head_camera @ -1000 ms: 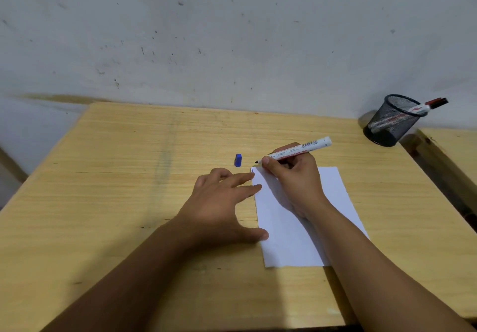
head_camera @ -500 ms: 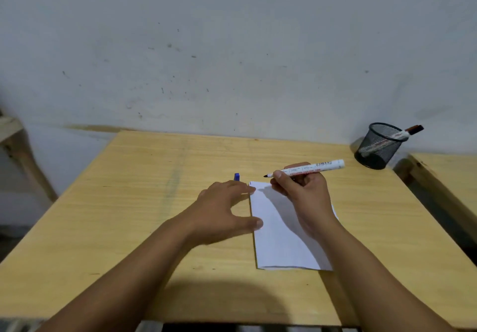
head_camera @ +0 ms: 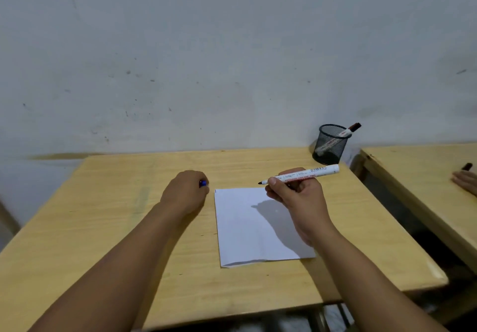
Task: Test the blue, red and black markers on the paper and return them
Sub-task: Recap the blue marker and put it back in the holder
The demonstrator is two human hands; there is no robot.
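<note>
Fingers of the right hand (head_camera: 299, 197) pinch an uncapped marker (head_camera: 304, 175) level above the paper's (head_camera: 247, 231) far edge; the left hand (head_camera: 184, 193) curls around a blue cap (head_camera: 203, 183). A mesh cup (head_camera: 330, 144) occupies the wooden desk's (head_camera: 103, 228) far right corner, by a scuffed wall (head_camera: 206, 60).

Over the wooden table (head_camera: 103, 228), the right hand (head_camera: 296, 200) holds an uncapped marker (head_camera: 300, 175) above the paper (head_camera: 245, 241), the left hand (head_camera: 184, 193) closes on a blue cap (head_camera: 203, 183), and a mesh cup (head_camera: 329, 144) stands near the wall.
</note>
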